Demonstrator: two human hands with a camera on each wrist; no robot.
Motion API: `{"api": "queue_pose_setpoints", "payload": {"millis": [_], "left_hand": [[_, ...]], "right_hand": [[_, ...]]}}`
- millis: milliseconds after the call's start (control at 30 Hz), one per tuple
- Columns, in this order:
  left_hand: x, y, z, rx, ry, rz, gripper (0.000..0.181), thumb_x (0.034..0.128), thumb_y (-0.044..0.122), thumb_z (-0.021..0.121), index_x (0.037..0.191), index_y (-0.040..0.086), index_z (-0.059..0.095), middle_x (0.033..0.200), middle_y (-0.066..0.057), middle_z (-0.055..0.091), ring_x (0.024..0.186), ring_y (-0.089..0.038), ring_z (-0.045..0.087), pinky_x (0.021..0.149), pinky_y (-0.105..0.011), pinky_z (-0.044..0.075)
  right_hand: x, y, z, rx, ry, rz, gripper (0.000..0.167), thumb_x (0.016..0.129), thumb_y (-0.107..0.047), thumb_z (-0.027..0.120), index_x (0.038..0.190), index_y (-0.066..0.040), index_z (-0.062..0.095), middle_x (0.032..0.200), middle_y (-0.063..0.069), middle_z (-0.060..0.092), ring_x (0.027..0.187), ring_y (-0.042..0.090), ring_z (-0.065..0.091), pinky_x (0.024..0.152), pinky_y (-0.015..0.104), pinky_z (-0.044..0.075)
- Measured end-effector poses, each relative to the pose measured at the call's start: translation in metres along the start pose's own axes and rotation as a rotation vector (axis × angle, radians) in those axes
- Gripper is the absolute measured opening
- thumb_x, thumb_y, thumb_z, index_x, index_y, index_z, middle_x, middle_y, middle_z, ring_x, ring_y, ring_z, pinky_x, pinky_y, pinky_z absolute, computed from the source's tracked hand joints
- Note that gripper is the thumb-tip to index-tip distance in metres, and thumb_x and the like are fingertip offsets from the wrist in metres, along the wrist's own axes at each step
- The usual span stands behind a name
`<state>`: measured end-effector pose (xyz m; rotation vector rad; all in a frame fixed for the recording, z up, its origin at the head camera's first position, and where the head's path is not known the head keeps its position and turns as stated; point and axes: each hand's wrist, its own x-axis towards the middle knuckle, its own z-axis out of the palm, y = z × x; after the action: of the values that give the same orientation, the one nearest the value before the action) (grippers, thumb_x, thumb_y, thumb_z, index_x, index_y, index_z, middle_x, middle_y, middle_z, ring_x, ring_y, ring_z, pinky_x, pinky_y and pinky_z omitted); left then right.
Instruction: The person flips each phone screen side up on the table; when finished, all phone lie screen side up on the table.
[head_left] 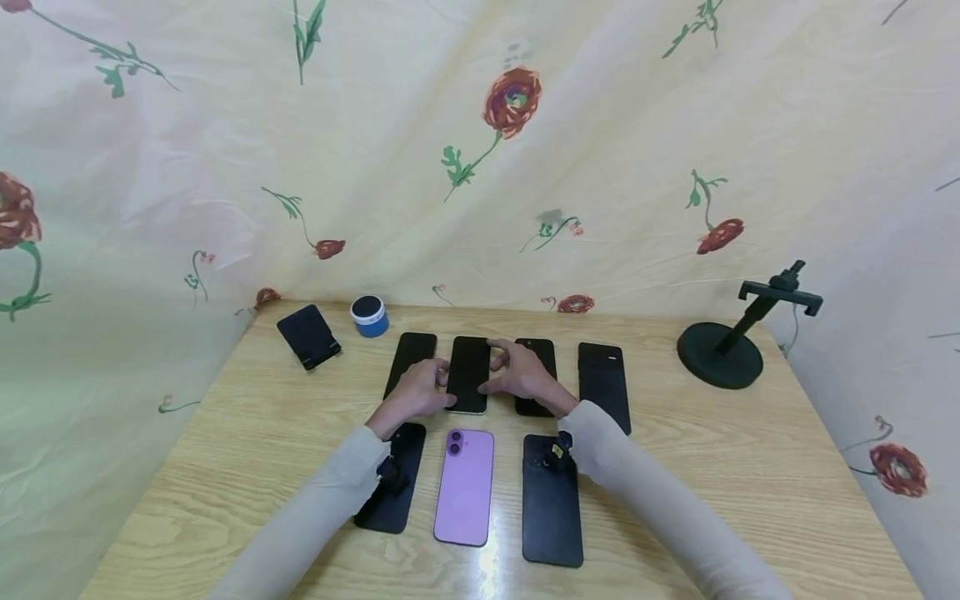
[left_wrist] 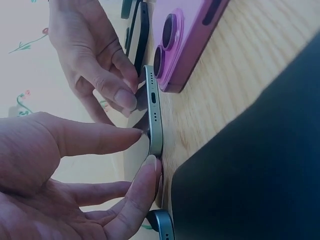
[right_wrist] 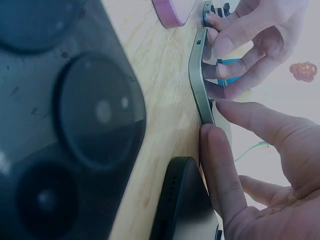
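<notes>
A black-screened phone (head_left: 468, 373) (left_wrist: 156, 131) (right_wrist: 196, 75) lies face up in the back row, its pale bottom edge showing in both wrist views. My left hand (head_left: 417, 392) (left_wrist: 37, 165) grips its lower left corner, the thumb over the screen edge and a fingertip against the side. On the opposite side, my right hand (head_left: 525, 372) (right_wrist: 300, 192) holds the right edge, thumb near the lower part and fingers by the upper corner. The undersides of the fingers are partly hidden.
Dark phones flank it (head_left: 411, 350) (head_left: 604, 385). Nearer lie a purple phone (head_left: 463, 492) and dark phones (head_left: 390, 492) (head_left: 552, 517). Behind stand a black folding stand (head_left: 307, 333) and a blue-white jar (head_left: 370, 318); a round-based black stand (head_left: 720, 357) is at right.
</notes>
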<state>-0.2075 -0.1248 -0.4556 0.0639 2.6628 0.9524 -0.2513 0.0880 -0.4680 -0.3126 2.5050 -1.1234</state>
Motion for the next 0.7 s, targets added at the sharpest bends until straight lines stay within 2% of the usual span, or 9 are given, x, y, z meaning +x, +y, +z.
{"api": "queue_pose_setpoints", "payload": {"millis": [200,267,467,700], "left_hand": [[-0.002,-0.001,0.000,-0.026,0.016,-0.002,0.073,0.0845,0.011,0.085,0.150,0.004,0.052,0.121,-0.013,0.068,0.094,-0.022,0.060,0.084,-0.035,0.051],[-0.003,0.000,0.002,-0.022,0.024,0.011,0.076,0.0834,0.011,0.087,0.150,0.004,0.052,0.121,-0.013,0.067,0.095,-0.023,0.061,0.085,-0.036,0.052],[-0.008,0.006,0.005,0.009,0.061,0.035,0.077,0.0837,0.011,0.087,0.152,0.008,0.050,0.126,-0.015,0.063,0.103,-0.027,0.059,0.091,-0.042,0.053],[-0.012,0.016,0.009,0.021,0.088,0.094,0.074,0.0849,0.013,0.086,0.150,0.007,0.051,0.130,-0.019,0.059,0.117,-0.034,0.061,0.099,-0.050,0.054]], "right_hand": [[-0.006,0.002,-0.007,0.021,-0.015,-0.035,0.092,0.081,-0.026,0.090,0.158,-0.011,0.043,0.123,0.012,0.071,0.115,0.029,0.064,0.102,0.046,0.052],[-0.009,0.004,-0.011,0.031,-0.017,-0.033,0.091,0.081,-0.026,0.089,0.158,-0.012,0.043,0.124,0.012,0.070,0.111,0.028,0.066,0.100,0.045,0.054],[-0.017,0.009,-0.020,0.135,-0.046,-0.030,0.087,0.085,-0.018,0.087,0.159,-0.011,0.041,0.129,0.017,0.065,0.082,0.019,0.074,0.080,0.035,0.062],[-0.028,0.014,-0.029,0.184,-0.052,-0.084,0.084,0.087,-0.011,0.084,0.158,-0.005,0.039,0.129,0.023,0.062,0.083,0.022,0.075,0.077,0.036,0.063]]}}
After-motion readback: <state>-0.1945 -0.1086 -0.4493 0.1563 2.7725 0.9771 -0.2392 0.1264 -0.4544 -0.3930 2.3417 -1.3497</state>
